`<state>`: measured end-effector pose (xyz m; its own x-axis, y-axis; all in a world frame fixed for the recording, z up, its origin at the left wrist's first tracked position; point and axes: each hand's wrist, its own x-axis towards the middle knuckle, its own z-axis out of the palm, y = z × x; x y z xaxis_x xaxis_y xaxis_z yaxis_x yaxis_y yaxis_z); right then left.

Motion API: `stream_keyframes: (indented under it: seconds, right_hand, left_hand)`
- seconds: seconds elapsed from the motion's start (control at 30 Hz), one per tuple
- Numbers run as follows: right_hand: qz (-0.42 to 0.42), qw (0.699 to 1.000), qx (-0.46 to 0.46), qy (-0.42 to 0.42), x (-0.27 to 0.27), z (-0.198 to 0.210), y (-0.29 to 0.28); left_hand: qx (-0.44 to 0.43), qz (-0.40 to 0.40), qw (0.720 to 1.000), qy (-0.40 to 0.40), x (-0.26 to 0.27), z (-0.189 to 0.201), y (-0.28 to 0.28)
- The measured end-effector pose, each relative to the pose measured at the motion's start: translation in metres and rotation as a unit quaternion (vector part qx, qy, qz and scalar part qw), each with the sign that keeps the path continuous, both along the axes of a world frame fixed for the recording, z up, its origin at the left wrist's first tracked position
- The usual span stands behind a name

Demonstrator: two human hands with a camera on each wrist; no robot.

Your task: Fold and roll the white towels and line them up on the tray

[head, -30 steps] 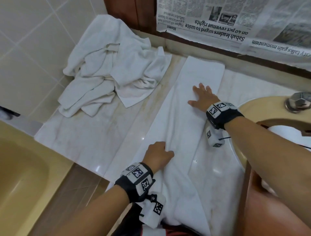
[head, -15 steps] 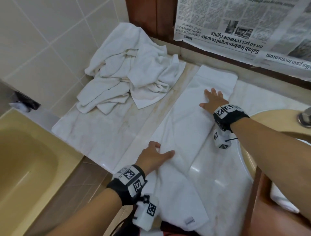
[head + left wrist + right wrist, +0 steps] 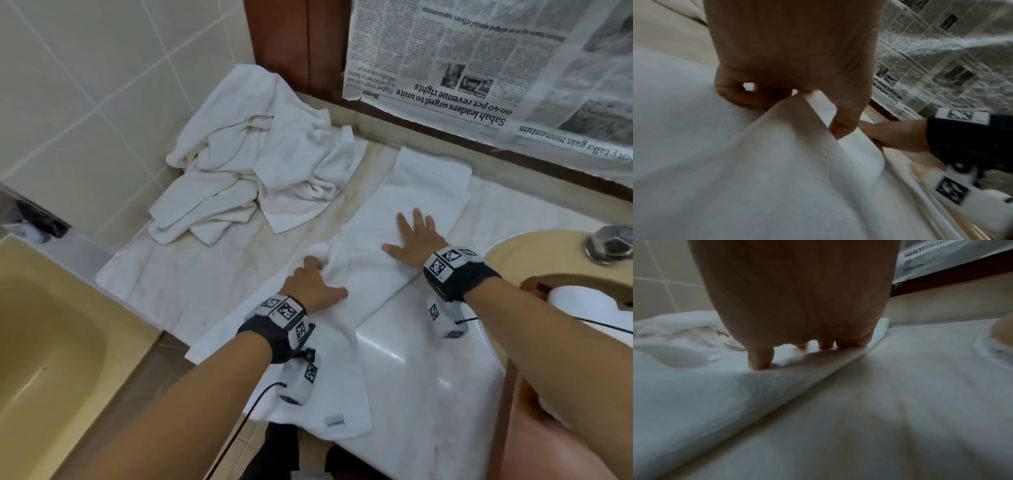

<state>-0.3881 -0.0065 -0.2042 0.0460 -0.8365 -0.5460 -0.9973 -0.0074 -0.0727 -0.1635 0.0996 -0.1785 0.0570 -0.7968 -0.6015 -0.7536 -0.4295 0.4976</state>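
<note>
Best done by drawing the lifted left edge of the long white towel (image 3: 387,246) evenly across the worktop (image 3: 421,377) so the lengthwise fold lands straight, keeping the far half pinned. Nearer, left hand (image 3: 313,287) curled, pinching that raised edge between thumb and fingers; farther, right hand (image 3: 409,240) spread flat, fingers straight, pressing the towel down. Beyond, crumpled towel pile (image 3: 253,171) waiting by the wall; no tray in view.
</note>
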Motion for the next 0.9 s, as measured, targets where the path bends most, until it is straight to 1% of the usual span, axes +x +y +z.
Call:
stream_keyframes:
  seconds: [0.03,0.1,0.17,0.2,0.27,0.4,0.5,0.53,0.57,0.63,0.7,0.73,0.77,0.8,0.83,0.9]
  right_hand:
    - [-0.011,1.0,0.002,0.001,0.0,0.001,-0.002]
    - [-0.027,1.0,-0.003,0.004,0.003,0.003,-0.006]
    - [-0.031,0.999,-0.014,0.011,0.007,0.002,-0.007]
    - [-0.033,0.999,-0.019,0.013,0.008,0.001,-0.007]
    - [-0.036,0.999,-0.027,0.016,0.008,-0.001,-0.007]
    - [-0.035,0.998,-0.041,0.014,0.009,-0.001,-0.005]
    - [-0.026,0.998,-0.047,0.013,0.008,-0.003,-0.003]
    - [-0.02,0.998,-0.054,0.012,0.007,-0.004,-0.002]
    - [-0.015,0.998,-0.061,0.008,0.006,-0.005,-0.001]
    - [-0.011,0.998,-0.068,-0.003,0.004,-0.007,0.003]
    - [-0.008,0.998,-0.065,-0.01,0.004,-0.006,0.005]
    - [-0.006,0.998,-0.061,-0.01,0.004,-0.005,0.005]
    - [-0.004,0.998,-0.057,-0.01,0.004,-0.005,0.005]
    - [-0.003,0.998,-0.054,-0.009,0.003,-0.004,0.004]
    - [-0.002,0.999,-0.051,-0.008,0.003,-0.005,0.004]
    - [-0.001,0.999,-0.047,-0.004,0.002,-0.005,0.004]
  left_hand:
    - [0.008,0.003,1.0,-0.021,-0.004,0.001,-0.001]
    - [0.014,-0.019,0.995,-0.095,-0.019,0.0,0.006]
    - [-0.002,-0.044,0.986,-0.161,-0.033,-0.001,0.019]
    - [-0.009,-0.047,0.983,-0.177,-0.038,-0.002,0.024]
    - [-0.01,-0.052,0.981,-0.185,-0.039,-0.002,0.03]
    - [0.001,-0.094,0.981,-0.171,-0.022,0.001,0.04]
    - [0.01,-0.177,0.969,-0.173,-0.001,0.009,0.055]
    - [0.019,-0.2,0.965,-0.167,0.008,0.011,0.061]
    - [0.039,-0.216,0.965,-0.142,0.018,0.014,0.066]
    - [0.094,-0.227,0.969,-0.033,0.042,0.017,0.073]
    - [0.132,-0.218,0.964,0.078,0.065,0.02,0.074]
    - [0.154,-0.207,0.959,0.117,0.075,0.02,0.073]
    - [0.183,-0.195,0.953,0.14,0.086,0.02,0.07]
    - [0.216,-0.193,0.946,0.146,0.096,0.021,0.067]
    - [0.245,-0.209,0.937,0.136,0.106,0.021,0.065]
    - [0.279,-0.253,0.924,0.068,0.123,0.023,0.061]
